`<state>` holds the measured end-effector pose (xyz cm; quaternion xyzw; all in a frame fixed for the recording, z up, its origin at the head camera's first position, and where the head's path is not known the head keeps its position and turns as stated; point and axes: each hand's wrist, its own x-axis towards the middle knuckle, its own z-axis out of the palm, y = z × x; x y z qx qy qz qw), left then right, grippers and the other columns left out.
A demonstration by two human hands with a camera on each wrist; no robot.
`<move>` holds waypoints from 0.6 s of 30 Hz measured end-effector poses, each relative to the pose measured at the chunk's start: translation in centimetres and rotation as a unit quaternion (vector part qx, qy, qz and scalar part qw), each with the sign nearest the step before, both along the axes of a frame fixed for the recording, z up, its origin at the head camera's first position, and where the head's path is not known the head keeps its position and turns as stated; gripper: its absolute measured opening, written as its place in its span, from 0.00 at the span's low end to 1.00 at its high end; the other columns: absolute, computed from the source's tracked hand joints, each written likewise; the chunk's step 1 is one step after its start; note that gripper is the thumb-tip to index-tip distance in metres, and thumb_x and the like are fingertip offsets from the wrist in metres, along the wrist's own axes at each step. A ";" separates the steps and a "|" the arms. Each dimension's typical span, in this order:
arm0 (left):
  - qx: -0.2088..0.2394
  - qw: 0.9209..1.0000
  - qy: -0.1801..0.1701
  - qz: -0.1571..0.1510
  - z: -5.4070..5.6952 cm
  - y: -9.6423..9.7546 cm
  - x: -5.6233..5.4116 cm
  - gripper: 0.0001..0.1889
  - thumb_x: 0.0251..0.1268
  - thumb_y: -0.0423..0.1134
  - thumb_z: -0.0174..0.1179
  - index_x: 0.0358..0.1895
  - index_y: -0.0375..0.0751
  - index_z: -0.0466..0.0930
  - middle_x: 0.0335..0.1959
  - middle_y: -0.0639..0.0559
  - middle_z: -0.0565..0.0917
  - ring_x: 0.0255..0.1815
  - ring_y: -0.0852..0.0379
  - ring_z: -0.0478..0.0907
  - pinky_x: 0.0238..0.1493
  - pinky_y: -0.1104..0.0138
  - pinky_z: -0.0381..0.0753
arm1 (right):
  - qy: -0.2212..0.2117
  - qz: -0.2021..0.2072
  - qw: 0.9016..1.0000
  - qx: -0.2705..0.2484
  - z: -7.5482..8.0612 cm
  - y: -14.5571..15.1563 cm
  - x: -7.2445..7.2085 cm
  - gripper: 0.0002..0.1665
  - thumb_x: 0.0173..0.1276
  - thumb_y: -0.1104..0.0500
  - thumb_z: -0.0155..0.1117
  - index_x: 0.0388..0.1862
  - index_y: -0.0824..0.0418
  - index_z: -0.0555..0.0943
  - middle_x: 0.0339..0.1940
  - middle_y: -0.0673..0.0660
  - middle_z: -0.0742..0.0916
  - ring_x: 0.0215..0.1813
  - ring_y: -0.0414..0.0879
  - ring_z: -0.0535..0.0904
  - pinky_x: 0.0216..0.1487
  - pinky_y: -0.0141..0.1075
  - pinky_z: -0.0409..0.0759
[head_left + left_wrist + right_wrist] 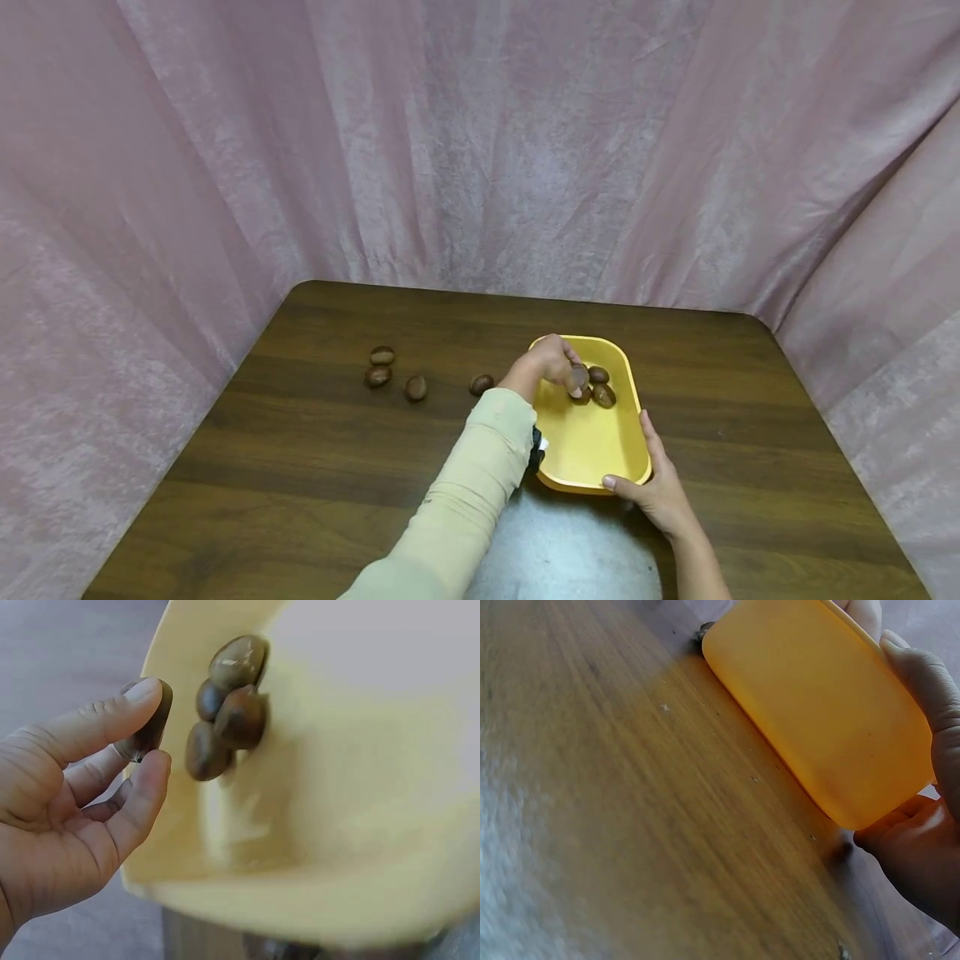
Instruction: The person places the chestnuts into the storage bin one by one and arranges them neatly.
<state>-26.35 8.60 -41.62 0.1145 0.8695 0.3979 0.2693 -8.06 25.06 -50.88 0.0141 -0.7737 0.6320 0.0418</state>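
My left hand point(551, 360) reaches over the left side of a yellow tray point(592, 454). Between thumb and fingertips it pinches a brown oval nut point(154, 731), which looks like a large chestnut. Just beside that hand, several more glossy brown nuts point(240, 716) lie clustered on the tray floor. My right hand point(660, 483) grips the tray at its near right corner, thumb at the near rim. From the right wrist view, the tray's outer wall point(817, 712) is tilted, with fingers point(922, 859) curled about its corner.
Left of the tray, several loose nuts lie on the dark wooden table: a single nut point(482, 385) near my left wrist, another nut point(416, 387) farther left, and a touching pair point(378, 377). Pink curtains point(480, 150) hang around the table. A grey shiny patch point(570, 542) lies in front of the tray.
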 end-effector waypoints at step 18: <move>-0.023 0.999 -0.006 -0.043 -2.1 3.0 1.8 0.18 0.34 0.26 0.76 0.33 0.42 0.83 0.26 0.57 0.79 0.27 0.61 0.74 0.30 0.74 0.74 | -0.005 0.000 1.000 0.012 0.3 0.0 0.1 0.65 0.49 0.70 0.73 0.76 0.55 0.40 0.70 0.72 0.54 0.50 0.57 0.70 0.43 0.28 0.74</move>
